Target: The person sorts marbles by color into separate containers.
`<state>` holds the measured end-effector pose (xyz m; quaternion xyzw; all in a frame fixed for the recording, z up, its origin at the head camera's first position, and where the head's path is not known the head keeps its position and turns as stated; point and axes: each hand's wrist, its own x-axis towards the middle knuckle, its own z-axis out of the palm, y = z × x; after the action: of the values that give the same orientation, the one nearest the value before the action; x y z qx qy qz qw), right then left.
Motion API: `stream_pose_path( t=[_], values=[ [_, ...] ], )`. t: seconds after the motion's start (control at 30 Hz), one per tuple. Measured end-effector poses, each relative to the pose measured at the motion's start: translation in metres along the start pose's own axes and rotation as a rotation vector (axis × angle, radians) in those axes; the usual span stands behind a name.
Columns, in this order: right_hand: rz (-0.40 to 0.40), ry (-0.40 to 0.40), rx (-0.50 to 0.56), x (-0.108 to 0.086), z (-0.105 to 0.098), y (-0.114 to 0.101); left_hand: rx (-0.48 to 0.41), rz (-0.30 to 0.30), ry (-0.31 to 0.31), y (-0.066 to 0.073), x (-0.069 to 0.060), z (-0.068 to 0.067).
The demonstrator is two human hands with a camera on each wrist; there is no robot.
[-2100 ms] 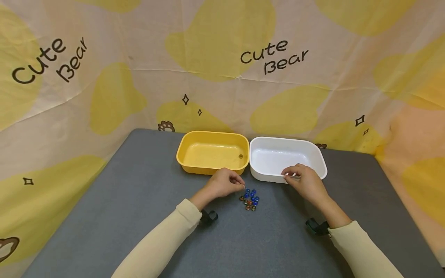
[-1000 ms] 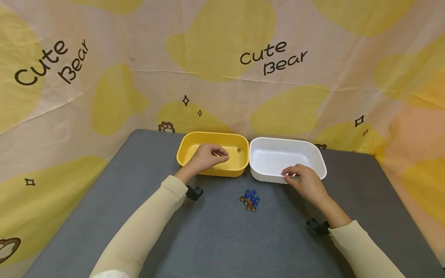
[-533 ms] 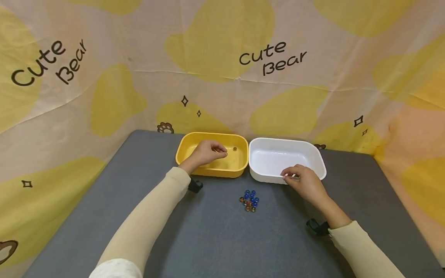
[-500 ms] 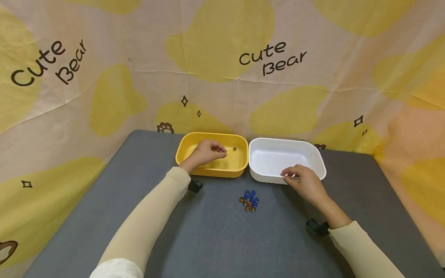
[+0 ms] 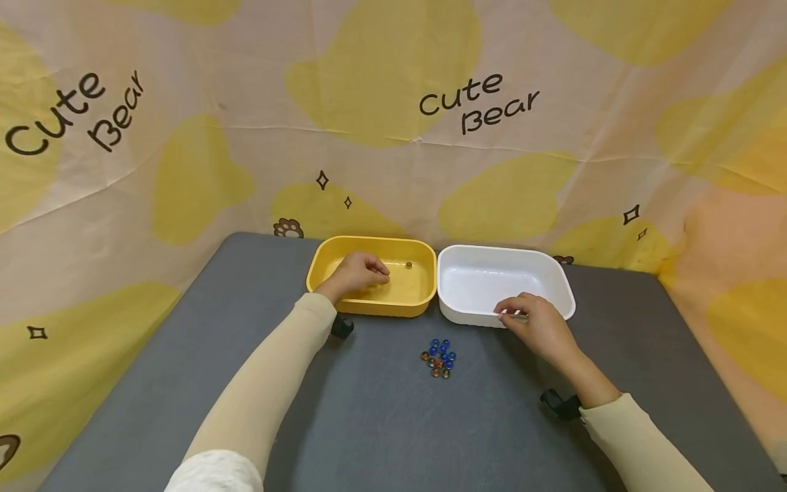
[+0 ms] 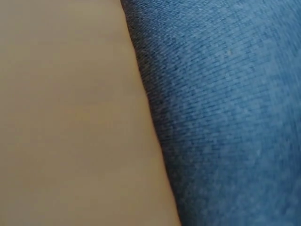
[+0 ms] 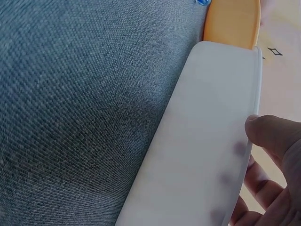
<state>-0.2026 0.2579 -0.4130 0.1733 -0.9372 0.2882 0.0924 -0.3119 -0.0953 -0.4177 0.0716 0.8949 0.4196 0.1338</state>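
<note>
Over the inside of the yellow container [image 5: 417, 311], the left hand [image 5: 356, 273] hangs with its fingers loosely bent; nothing shows between them. A small brownish marble [image 5: 408, 265] lies inside that container, right of the fingertips. The right hand [image 5: 541, 324] grips the near rim of the white container [image 5: 451, 311]. In the right wrist view its thumb [image 7: 273, 134] lies on the rim of the white container [image 7: 202, 117], and its fingers show faintly through the wall. A blurred tan surface fills the left side of the left wrist view.
Several blue, orange and greenish marbles [image 5: 444, 350] lie clustered on the grey table [image 5: 393, 430] in front of the two containers, which stand side by side. Behind them hangs a patterned cloth [image 5: 369, 89]. A black strap sits at each wrist.
The left hand has moved from beside the marble cluster up and left over the yellow container, then a little lower. The marble inside has shifted left. The right hand stays in place.
</note>
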Motion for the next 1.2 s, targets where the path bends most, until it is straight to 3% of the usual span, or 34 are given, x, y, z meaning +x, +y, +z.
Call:
stream_pose_path(
  t=[0.33,0.7,0.97,1.2],
  values=[
    [0.004,0.0,-0.011,0.0,0.0,0.001,0.009,-0.024,-0.022,-0.006,0.005,0.004],
    [0.012,-0.015,-0.025,0.001,0.0,0.001,0.045,-0.008,-0.024,-0.01,0.011,0.004],
    [0.005,-0.019,-0.027,0.0,-0.001,-0.001,0.029,0.005,-0.032,0.005,-0.005,-0.005],
    [0.011,-0.038,-0.028,0.0,-0.002,0.0,0.084,0.067,-0.017,0.012,-0.02,-0.01]
  ],
)
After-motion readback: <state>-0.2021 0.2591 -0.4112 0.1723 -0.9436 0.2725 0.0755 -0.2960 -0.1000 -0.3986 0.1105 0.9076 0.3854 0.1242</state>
